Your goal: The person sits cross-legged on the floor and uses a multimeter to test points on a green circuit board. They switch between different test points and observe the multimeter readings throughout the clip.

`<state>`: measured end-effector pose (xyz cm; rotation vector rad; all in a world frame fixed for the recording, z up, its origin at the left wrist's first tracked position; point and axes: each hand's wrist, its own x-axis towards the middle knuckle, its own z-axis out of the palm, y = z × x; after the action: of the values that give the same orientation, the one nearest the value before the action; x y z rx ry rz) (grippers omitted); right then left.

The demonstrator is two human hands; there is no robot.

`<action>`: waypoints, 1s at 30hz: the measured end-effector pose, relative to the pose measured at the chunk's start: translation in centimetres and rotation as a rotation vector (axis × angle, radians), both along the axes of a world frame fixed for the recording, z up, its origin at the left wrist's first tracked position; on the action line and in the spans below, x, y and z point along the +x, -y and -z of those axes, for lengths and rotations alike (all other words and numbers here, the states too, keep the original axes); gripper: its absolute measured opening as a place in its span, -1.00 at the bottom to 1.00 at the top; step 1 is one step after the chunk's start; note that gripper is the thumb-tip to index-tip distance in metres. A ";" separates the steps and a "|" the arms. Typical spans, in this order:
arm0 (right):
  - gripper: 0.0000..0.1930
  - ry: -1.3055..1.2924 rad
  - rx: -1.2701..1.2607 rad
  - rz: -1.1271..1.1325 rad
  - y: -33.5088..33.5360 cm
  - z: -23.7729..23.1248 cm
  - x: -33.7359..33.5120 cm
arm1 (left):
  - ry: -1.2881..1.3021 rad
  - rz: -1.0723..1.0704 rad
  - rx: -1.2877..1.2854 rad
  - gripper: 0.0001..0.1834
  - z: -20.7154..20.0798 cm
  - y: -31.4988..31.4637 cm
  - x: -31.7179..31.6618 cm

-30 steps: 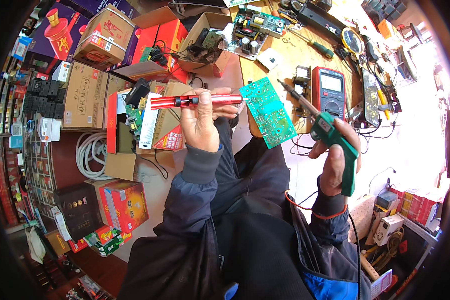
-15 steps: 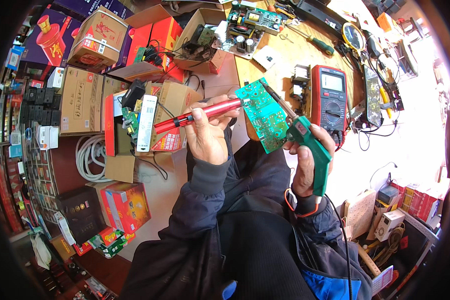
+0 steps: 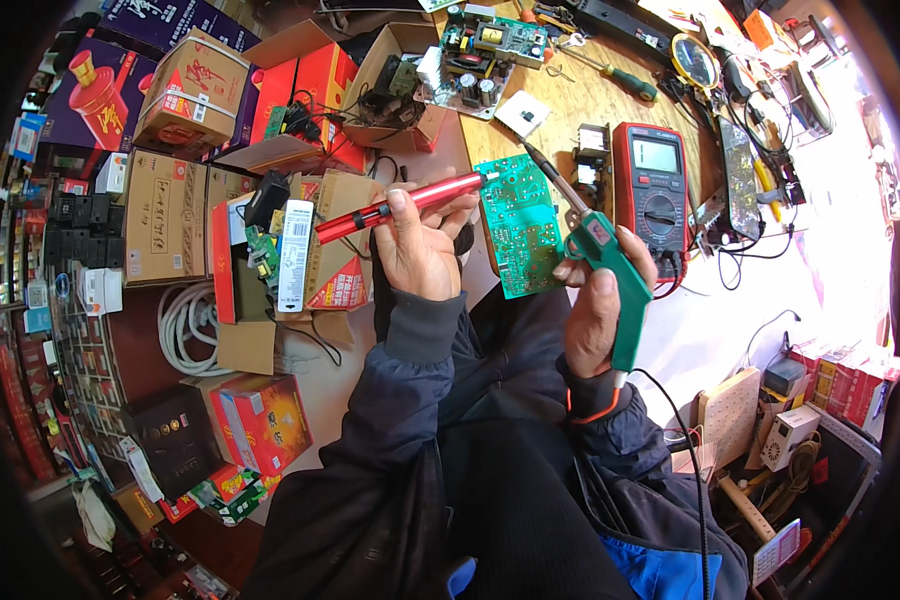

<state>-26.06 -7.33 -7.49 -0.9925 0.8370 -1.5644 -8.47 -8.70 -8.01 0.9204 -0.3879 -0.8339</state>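
My left hand [image 3: 420, 245] grips a red pen-shaped desoldering pump [image 3: 400, 205], its tip against the upper left edge of a green circuit board [image 3: 518, 225]. The board seems held by my left fingers; the grip itself is hidden. My right hand [image 3: 595, 310] holds a green pistol-grip soldering iron [image 3: 610, 265], its thin metal tip pointing up-left and meeting the board's top right corner. A black cord runs down from the iron's handle.
A red multimeter [image 3: 652, 185] lies on the wooden bench right of the board. Another circuit board [image 3: 490, 50], a screwdriver [image 3: 625, 75] and a magnifier [image 3: 697, 62] sit farther back. Cardboard boxes [image 3: 185, 95] and coiled white cable [image 3: 185, 320] crowd the left.
Both hands have come together: the soldering iron swung in from the right until its tip reached the board, and the board and red pump shifted slightly.
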 end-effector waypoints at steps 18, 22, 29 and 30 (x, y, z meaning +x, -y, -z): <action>-0.64 -0.466 -0.186 -0.189 0.7 -4.0 -4.3 | 0.221 0.160 -0.024 -0.53 -2.1 -0.4 2.4; -0.65 -0.513 -0.122 -0.221 1.0 -4.9 -4.6 | 0.251 0.176 -0.011 -0.51 -2.2 -0.4 2.6; -0.67 -0.629 -0.163 -0.227 1.9 -5.5 -4.8 | 0.414 0.210 0.003 -0.52 -2.3 -0.3 2.7; -0.67 -0.613 -0.121 -0.247 1.9 -5.7 -4.8 | 0.432 0.200 0.011 -0.51 -2.2 -0.2 2.6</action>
<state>-30.84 -9.19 -1.83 -1.6407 0.9896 -1.1137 -5.87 -8.50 -5.79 1.0849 -0.8625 -0.8159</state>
